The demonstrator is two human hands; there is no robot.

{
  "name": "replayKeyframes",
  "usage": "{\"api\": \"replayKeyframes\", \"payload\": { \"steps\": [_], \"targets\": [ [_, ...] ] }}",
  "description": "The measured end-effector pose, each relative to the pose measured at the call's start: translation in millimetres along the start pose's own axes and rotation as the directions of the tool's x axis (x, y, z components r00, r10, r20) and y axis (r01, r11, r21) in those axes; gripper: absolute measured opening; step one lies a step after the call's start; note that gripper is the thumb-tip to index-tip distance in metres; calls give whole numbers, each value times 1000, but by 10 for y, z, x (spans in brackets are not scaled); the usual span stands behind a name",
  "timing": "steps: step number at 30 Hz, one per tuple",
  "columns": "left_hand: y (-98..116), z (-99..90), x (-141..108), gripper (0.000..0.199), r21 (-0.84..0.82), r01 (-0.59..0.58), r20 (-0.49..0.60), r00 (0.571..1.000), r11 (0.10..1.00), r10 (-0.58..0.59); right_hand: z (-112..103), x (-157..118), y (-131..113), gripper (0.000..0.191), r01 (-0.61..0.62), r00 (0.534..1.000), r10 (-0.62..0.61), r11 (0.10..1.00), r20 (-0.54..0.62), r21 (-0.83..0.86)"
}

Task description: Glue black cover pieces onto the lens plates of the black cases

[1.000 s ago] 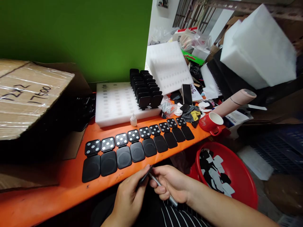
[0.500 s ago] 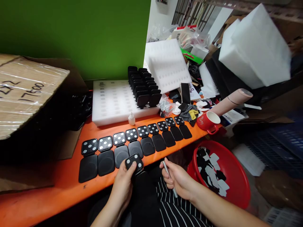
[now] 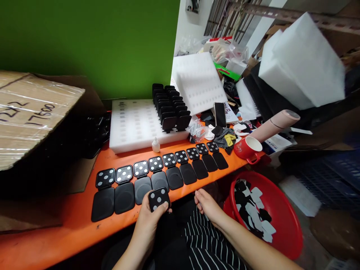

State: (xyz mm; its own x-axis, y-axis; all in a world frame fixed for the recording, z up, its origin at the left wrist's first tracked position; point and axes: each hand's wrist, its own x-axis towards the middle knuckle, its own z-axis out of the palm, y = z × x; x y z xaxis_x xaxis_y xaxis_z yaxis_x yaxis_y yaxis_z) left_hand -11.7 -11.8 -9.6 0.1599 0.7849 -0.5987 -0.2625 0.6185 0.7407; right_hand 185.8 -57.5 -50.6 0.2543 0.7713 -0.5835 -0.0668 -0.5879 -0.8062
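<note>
My left hand (image 3: 150, 217) grips a square black plastic piece (image 3: 158, 198) with pale round dots, the thumb lying on its lower edge. To its right, my right hand (image 3: 209, 207) is closed above the striped clothing; the slim silver pen-like rod seen in it a moment ago is mostly hidden by the fingers. In front of both hands, a row of hinged black cases (image 3: 141, 168) lies unfolded on the orange table (image 3: 75, 213). Their upper halves bear pale dots, and their lower halves are plain black.
A white foam block (image 3: 132, 127) holds black pieces (image 3: 170, 108) standing in rows. Before it stands a small dropper bottle (image 3: 155, 145). A cardboard box (image 3: 39, 116) is at left; a red mug (image 3: 247, 148), pink bottle (image 3: 277, 123) and red basin (image 3: 284, 217) are at right.
The dotted piece in my left hand has tilted, so more of its dots face me. My right hand has turned and the silver rod has mostly gone out of sight.
</note>
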Motion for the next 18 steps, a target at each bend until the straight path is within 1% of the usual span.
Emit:
{"api": "replayKeyframes", "payload": {
  "steps": [3,5,7,8,9,10,12,13,14,16,18],
  "targets": [
    [-17,22,-13,53,-9,11,29,1000,1000,-11,-13,30,14,43,-11,1000,12,1000,28,-12],
    [-34,36,-49,44,-55,75,63,995,996,-71,-62,50,17,45,-31,997,32,999,68,-23],
    [-51,40,-98,34,-104,174,115,980,979,-162,-155,57,6,45,-2,996,14,990,85,-138],
    [-58,37,-124,31,-122,225,143,968,967,-207,-213,52,-9,43,49,997,-34,972,66,-228],
    [-64,30,-147,29,-132,266,174,955,955,-242,-272,42,-34,41,111,994,-107,940,33,-322],
    [-67,20,-165,27,-134,289,203,944,948,-259,-325,28,-68,37,175,980,-196,898,-13,-404],
    [-67,-8,-179,27,-128,280,249,938,951,-243,-381,0,-168,29,270,927,-362,829,-101,-489],
    [-65,-24,-171,31,-122,256,261,941,959,-218,-371,-8,-232,27,302,904,-407,822,-127,-483],
    [-64,-43,-151,36,-114,221,260,948,969,-185,-331,-8,-303,26,325,897,-422,833,-134,-449],
    [-67,-82,-82,46,-99,134,221,969,986,-110,-166,30,-468,29,355,914,-396,887,-89,-296],
    [-81,-120,5,57,-95,31,158,987,995,-16,82,123,-662,34,330,944,-330,942,6,-64]
  ]
}}
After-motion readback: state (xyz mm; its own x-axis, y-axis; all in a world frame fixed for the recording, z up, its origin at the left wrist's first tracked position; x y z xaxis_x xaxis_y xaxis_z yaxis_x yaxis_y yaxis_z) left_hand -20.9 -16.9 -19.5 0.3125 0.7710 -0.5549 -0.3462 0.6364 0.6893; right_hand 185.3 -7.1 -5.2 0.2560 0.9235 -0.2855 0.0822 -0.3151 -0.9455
